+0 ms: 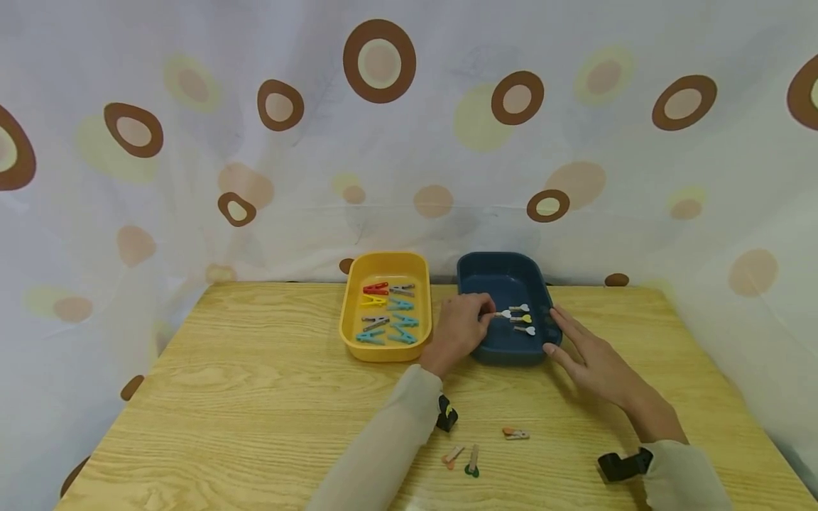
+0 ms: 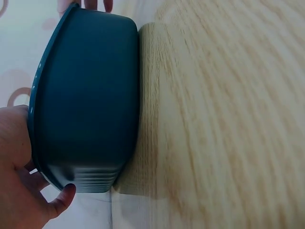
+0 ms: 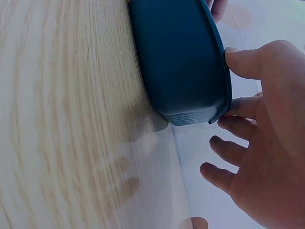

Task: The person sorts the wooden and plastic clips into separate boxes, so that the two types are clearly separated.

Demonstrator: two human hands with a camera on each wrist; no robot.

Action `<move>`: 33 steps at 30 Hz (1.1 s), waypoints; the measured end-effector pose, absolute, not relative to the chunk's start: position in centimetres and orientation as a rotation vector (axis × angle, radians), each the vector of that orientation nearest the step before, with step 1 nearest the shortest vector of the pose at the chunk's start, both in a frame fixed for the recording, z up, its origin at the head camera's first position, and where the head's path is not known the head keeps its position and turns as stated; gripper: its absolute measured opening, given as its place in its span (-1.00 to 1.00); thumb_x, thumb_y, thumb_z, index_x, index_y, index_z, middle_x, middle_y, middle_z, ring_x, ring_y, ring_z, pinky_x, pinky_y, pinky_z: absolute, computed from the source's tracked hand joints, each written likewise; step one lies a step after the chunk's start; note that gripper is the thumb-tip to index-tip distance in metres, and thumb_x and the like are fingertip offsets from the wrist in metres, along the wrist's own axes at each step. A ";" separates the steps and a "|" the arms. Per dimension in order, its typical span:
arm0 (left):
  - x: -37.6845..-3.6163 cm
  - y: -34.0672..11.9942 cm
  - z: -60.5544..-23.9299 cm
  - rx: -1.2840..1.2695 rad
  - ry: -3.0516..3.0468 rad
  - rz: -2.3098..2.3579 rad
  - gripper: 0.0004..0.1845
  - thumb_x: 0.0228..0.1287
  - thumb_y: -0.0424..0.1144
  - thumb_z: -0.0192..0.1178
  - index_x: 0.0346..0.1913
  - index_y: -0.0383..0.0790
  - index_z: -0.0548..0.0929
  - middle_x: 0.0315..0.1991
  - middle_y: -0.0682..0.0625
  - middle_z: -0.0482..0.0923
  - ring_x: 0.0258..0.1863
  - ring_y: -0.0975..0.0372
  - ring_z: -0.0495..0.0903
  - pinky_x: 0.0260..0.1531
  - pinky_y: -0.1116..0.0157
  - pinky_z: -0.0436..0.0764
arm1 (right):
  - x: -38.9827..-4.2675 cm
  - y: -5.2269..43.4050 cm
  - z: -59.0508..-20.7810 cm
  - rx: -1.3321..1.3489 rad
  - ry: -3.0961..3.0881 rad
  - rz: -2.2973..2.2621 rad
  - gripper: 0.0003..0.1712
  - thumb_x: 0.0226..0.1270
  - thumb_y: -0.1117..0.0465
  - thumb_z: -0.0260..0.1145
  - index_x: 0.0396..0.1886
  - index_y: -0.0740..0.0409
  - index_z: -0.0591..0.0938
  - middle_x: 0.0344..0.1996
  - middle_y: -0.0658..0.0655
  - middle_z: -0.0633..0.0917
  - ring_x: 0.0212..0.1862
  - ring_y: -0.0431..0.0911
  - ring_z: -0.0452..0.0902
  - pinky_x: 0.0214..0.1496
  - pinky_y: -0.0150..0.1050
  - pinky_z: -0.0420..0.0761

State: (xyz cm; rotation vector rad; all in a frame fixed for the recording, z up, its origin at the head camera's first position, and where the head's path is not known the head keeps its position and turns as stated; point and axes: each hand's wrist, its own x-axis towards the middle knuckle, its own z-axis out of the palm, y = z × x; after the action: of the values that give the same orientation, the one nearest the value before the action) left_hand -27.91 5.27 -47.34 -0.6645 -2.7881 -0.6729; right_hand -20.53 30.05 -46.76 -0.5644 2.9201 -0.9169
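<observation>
In the head view, my left hand (image 1: 456, 328) reaches over the near left rim of a dark blue tray (image 1: 505, 357) and pinches a small wooden clothespin with a white heart (image 1: 503, 314). Beside it in the tray lie a yellow-heart clothespin (image 1: 525, 319) and two more with white hearts. My right hand (image 1: 597, 365) touches the tray's right rim, its fingers spread and fairly straight. The right wrist view shows that thumb (image 3: 243, 63) against the rim. From the left wrist, the tray's wall (image 2: 88, 95) hides the pinched clothespin.
Left of the blue tray stands a yellow tray (image 1: 350, 333) holding several red, yellow, grey and light blue plastic clothespins. Nearer on the wooden table (image 1: 243, 404) lie two orange-heart clothespins (image 1: 516, 433) and a green-heart one (image 1: 473, 461). A patterned cloth (image 1: 409, 156) hangs behind.
</observation>
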 end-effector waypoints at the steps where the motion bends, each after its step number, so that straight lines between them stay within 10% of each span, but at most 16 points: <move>1: -27.9 5.3 -47.3 -0.662 -2.790 -0.667 -0.92 0.49 -0.13 0.28 -0.13 0.05 0.76 -0.24 0.21 0.71 -0.29 0.34 0.61 -0.07 0.29 0.53 | -20.5 30.0 -46.7 -0.565 2.919 -0.918 -0.11 0.62 -0.08 0.15 0.66 0.26 0.02 0.62 0.34 0.03 0.53 0.45 0.02 0.38 0.48 0.15; 33: -26.3 3.8 -45.4 -0.759 -2.734 -0.887 -0.80 0.49 -0.16 0.27 0.06 -0.07 0.76 -0.03 0.13 0.73 -0.02 0.28 0.67 0.07 0.28 0.54 | -20.5 30.0 -46.9 -0.588 2.939 -0.899 -0.14 0.63 -0.07 0.13 0.65 0.29 0.05 0.61 0.38 0.06 0.51 0.46 0.07 0.36 0.47 0.18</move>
State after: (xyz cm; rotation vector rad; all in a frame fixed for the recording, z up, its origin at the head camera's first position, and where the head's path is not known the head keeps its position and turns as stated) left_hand -26.33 3.83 -45.38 -0.7587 -2.7337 -0.8875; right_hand -20.54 30.03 -46.92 -0.5880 2.9385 -0.8993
